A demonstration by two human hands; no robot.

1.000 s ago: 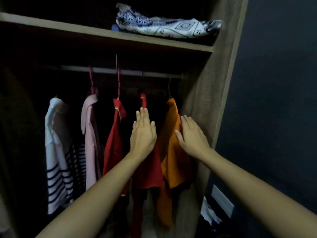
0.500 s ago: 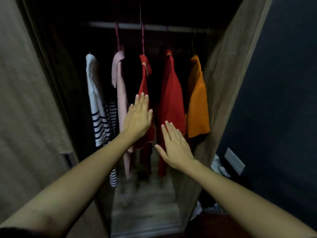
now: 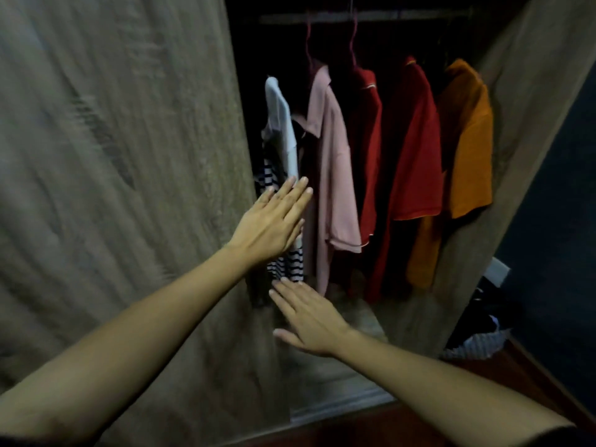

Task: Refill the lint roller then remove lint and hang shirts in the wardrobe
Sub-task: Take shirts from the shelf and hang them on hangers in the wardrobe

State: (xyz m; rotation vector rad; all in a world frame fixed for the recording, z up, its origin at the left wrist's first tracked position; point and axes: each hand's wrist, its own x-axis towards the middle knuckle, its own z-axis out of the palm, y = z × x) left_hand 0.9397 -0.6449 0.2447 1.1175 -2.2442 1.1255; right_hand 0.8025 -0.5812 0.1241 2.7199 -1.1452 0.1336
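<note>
Five shirts already hang from the dim metal rail [image 3: 364, 17] inside the open wood-grain wardrobe [image 3: 532, 101]: a white shirt with navy stripes [image 3: 280, 130], a pale pink polo [image 3: 332, 162], a dark red polo [image 3: 366, 140], a brighter red polo [image 3: 412, 156] and an orange one [image 3: 467, 150]. Your left hand [image 3: 271, 227] and right hand [image 3: 309, 321] are both flat, fingers spread and empty, at the edge of the blurred sliding door [image 3: 129, 188]. The hanging looks finished, with only closing the door likely left; no lint roller is visible.
</note>
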